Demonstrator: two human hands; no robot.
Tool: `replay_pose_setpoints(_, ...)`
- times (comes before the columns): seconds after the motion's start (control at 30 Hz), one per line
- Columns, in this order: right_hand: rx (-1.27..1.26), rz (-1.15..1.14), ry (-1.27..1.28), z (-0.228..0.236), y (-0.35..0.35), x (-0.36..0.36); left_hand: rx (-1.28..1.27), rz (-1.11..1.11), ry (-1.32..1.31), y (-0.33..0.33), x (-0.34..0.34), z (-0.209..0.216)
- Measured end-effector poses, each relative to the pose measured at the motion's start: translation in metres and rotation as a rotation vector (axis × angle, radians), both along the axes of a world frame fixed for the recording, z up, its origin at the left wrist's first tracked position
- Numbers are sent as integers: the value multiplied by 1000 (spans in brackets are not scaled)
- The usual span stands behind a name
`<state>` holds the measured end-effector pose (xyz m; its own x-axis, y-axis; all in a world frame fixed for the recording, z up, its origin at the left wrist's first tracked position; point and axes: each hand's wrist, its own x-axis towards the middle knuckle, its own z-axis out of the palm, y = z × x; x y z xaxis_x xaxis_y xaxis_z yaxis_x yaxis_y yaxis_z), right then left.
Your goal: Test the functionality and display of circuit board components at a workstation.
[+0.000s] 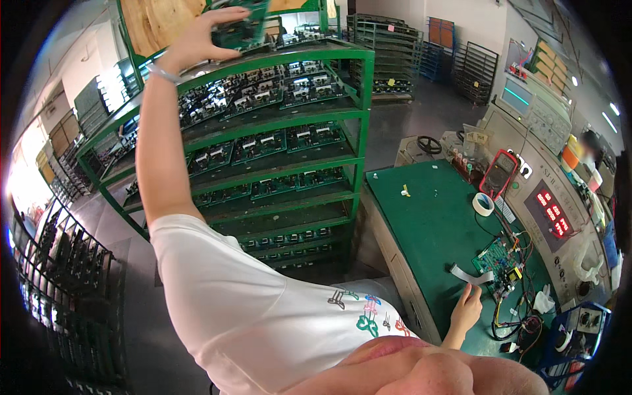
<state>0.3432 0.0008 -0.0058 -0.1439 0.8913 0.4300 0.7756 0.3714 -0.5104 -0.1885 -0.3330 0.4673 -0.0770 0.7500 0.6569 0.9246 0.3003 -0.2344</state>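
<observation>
Upper left, the left hand [201, 41] pinches a green board [249, 29], best held by its edges; the right hand [467, 308], I can't tell.

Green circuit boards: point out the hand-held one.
The green circuit board in the left hand, by the green metal rack's top. Only it is gripped; other boards rest in racks or on the green bench.

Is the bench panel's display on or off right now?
On: the display shows lit red digits.
</observation>
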Motion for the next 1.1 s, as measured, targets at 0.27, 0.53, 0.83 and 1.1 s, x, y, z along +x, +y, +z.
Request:
replay_pose_setpoints(0.27,33,8,-19,-5,-1,0,-184,404,-739,-104,-127,31)
replay_pose_setpoints(0.53,35,-12,-86,-5,-7,-1,-207,391,-770,-101,-157,9)
replay_pose_setpoints(0.83,-40,1,-40,33,-38,-3,216,-129,58,17,-4,-66)
replay_pose_setpoints(1.1,114,-248,44,45,-96,33,-599,-1022,-763,174,147,-275)
